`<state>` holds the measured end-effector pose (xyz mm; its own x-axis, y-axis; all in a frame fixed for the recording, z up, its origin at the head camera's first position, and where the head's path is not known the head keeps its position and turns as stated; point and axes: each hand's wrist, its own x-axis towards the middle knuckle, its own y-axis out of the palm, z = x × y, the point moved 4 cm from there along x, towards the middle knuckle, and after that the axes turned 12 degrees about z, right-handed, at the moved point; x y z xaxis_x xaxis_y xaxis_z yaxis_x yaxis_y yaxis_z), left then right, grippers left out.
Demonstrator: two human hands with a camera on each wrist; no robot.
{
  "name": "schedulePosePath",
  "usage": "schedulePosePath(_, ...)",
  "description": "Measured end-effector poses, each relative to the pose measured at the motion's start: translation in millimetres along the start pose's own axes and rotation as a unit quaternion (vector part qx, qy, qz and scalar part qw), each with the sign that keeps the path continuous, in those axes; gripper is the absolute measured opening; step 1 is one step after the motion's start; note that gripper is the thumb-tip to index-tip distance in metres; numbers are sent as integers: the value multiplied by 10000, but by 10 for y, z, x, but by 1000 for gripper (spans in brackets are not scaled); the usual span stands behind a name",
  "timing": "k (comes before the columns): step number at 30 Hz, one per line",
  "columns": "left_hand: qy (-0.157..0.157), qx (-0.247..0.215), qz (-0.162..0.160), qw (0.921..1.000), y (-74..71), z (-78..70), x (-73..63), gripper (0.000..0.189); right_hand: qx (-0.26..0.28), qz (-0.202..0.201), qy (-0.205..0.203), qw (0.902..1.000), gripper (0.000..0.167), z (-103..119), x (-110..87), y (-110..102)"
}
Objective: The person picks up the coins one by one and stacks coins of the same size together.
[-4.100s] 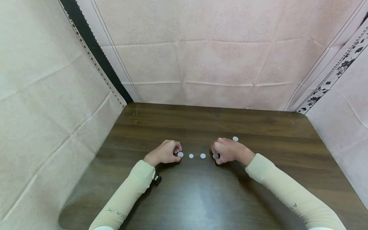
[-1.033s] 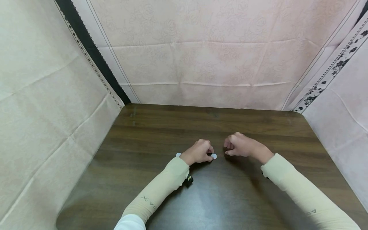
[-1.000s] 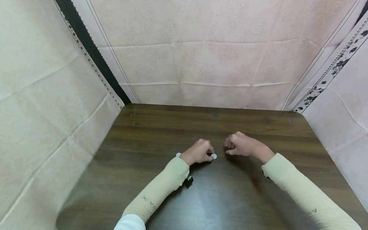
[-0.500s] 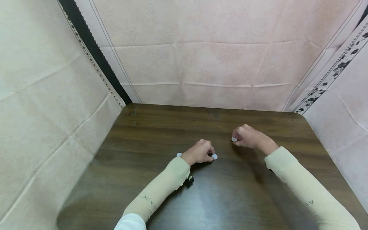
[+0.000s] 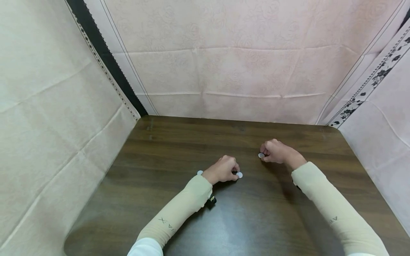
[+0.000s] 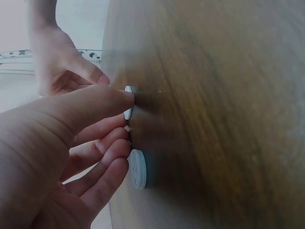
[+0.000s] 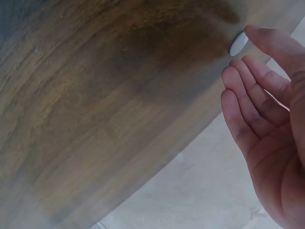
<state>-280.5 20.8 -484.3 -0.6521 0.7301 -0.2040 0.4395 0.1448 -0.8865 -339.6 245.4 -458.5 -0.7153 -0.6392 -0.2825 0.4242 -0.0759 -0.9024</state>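
My left hand point(image 5: 223, 169) is near the middle of the table, pinching a small white disc point(image 5: 239, 175) at its thumb and index fingertips. The left wrist view shows this disc point(image 6: 127, 102) edge-on beside the thumb. A second pale disc point(image 6: 138, 169), with a ridged rim, lies close to the other fingers there. Farther back and to the right, my right hand point(image 5: 277, 152) has its thumb and index finger at another white disc point(image 5: 261, 155); the right wrist view shows that disc point(image 7: 238, 44) against the thumb tip. Another disc point(image 5: 200, 172) lies partly behind the left wrist.
The brown wooden table point(image 5: 179, 135) has rounded corners. Pale cloth hangs point(image 5: 237, 71) stand behind it and at both sides. A small black device point(image 5: 210, 201) sits under the left sleeve point(image 5: 179, 209).
My left hand has moved right, from the row's left disc to the one at its right end. My right hand has left that disc for the farther one. Two middle discs are out of head view.
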Motion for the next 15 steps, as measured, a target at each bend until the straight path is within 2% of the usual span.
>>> schedulePosePath(15, 19, 3, 11, 10000, 2, 8, 13, 12, 370, 579, 136, 9975, 3, -80, 122, -24)
